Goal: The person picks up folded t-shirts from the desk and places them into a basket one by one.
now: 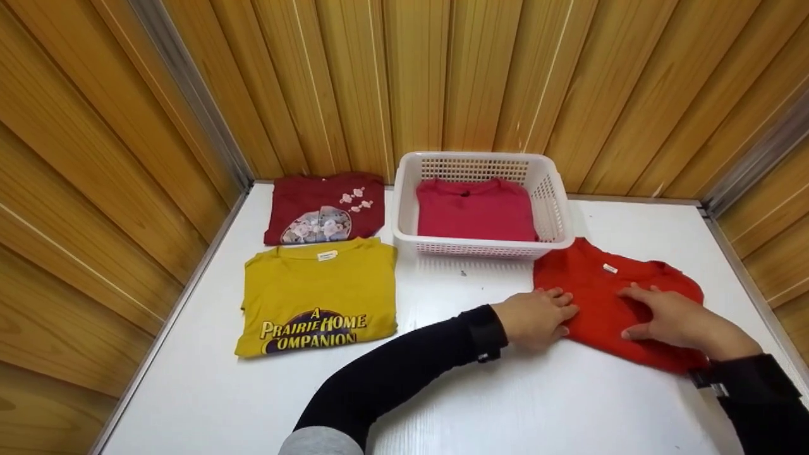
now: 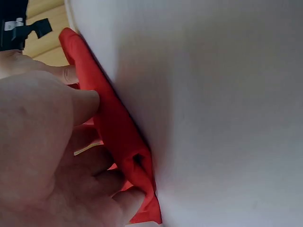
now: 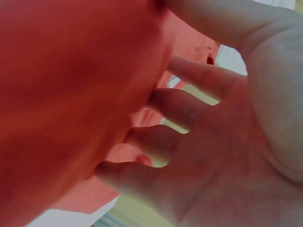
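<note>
A folded red shirt (image 1: 597,303) with a white neck label lies at the right of the white table, its upper left corner against the basket. My left hand (image 1: 536,318) rests its fingers on the shirt's left edge; in the left wrist view its thumb and fingertips touch the folded red cloth (image 2: 111,116). On the right part of the shirt, my right hand (image 1: 686,322) touches the cloth with spread fingers and thumb. Up close in the right wrist view, the fingertips of that hand (image 3: 208,137) meet the red fabric (image 3: 71,94).
A white plastic basket (image 1: 483,248) stands against the back wood-panel wall (image 1: 480,76), holding a folded pink shirt (image 1: 477,215). At the left lie a folded yellow shirt (image 1: 319,284) with printed lettering and, behind it, a folded dark red shirt (image 1: 303,196) with a flower print.
</note>
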`<state>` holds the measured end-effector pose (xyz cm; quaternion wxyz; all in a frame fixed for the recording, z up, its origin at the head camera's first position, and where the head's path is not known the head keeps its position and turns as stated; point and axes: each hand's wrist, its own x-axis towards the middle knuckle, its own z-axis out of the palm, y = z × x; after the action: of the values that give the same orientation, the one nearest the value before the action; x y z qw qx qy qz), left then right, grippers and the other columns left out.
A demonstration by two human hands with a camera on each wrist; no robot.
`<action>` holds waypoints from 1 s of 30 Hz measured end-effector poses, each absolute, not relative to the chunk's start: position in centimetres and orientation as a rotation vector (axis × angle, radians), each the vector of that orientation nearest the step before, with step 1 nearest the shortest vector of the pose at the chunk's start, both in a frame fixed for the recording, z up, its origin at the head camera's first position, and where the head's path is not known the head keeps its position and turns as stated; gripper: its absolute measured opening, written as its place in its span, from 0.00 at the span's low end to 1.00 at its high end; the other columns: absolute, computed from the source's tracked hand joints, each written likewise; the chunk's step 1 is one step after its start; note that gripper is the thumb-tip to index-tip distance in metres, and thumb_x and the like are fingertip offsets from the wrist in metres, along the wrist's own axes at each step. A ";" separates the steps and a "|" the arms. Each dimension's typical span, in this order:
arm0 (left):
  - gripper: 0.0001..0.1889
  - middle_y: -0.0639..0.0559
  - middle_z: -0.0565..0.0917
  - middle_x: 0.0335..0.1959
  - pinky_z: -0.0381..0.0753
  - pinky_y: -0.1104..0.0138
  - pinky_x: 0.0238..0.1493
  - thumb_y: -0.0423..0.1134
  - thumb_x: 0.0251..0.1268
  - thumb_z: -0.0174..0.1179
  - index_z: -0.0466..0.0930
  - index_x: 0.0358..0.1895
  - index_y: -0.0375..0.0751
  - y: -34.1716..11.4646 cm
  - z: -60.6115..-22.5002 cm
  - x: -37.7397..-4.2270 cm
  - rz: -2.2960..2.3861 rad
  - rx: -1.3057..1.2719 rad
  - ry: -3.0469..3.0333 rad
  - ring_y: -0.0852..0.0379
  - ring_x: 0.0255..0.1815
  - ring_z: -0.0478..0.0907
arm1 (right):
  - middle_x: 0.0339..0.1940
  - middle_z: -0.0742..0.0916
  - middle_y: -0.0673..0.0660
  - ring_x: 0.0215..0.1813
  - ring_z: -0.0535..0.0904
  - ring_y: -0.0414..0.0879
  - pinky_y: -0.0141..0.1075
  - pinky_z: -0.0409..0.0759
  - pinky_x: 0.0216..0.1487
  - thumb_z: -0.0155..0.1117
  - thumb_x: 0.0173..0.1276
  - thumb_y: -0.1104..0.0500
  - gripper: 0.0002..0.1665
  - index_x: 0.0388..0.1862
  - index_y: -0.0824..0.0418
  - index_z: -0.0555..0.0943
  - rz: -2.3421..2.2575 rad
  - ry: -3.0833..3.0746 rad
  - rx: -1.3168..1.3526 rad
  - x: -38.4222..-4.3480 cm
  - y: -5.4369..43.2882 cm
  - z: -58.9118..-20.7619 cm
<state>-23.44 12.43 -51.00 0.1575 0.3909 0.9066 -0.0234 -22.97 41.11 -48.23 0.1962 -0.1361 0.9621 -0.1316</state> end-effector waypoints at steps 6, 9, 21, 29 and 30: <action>0.32 0.66 0.60 0.91 0.59 0.71 0.89 0.62 0.90 0.43 0.56 0.90 0.68 10.1 -50.6 -21.3 -0.155 1.221 2.565 0.64 0.93 0.53 | 0.81 0.72 0.82 0.78 0.62 0.88 0.81 0.75 0.65 0.84 0.61 0.35 0.59 0.82 0.63 0.73 -0.330 2.706 -0.419 -21.0 39.6 -48.4; 0.30 0.64 0.64 0.90 0.62 0.71 0.87 0.58 0.92 0.41 0.59 0.90 0.65 8.2 -50.6 -20.5 -0.184 1.297 2.575 0.63 0.91 0.58 | 0.80 0.73 0.81 0.78 0.63 0.89 0.82 0.72 0.67 0.85 0.61 0.36 0.57 0.81 0.63 0.75 -0.329 2.727 -0.473 -20.2 38.3 -48.8; 0.25 0.60 0.79 0.80 0.78 0.65 0.78 0.50 0.89 0.54 0.74 0.82 0.61 -1.5 -50.5 -18.9 -0.036 1.314 2.649 0.63 0.82 0.75 | 0.81 0.75 0.78 0.81 0.66 0.85 0.75 0.72 0.75 0.82 0.65 0.35 0.53 0.80 0.62 0.77 -0.329 2.723 -0.666 -19.4 29.2 -49.7; 0.19 0.57 0.92 0.63 0.89 0.63 0.64 0.51 0.85 0.61 0.87 0.70 0.56 -7.3 -50.8 -18.6 0.212 1.224 2.768 0.59 0.62 0.91 | 0.82 0.75 0.75 0.82 0.67 0.83 0.75 0.73 0.76 0.81 0.67 0.37 0.51 0.81 0.61 0.77 -0.328 2.734 -0.790 -20.7 23.6 -50.1; 0.17 0.56 0.94 0.59 0.90 0.63 0.60 0.51 0.85 0.61 0.89 0.67 0.55 -7.9 -50.8 -18.7 0.234 1.221 2.780 0.58 0.57 0.92 | 0.82 0.75 0.75 0.82 0.67 0.82 0.74 0.73 0.76 0.81 0.68 0.38 0.51 0.81 0.61 0.77 -0.332 2.735 -0.800 -20.9 23.0 -50.1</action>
<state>-18.65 -7.94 -50.79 0.0479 0.4006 0.9118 0.0768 -20.89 22.96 -50.13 0.1361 -0.2763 0.9444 -0.1146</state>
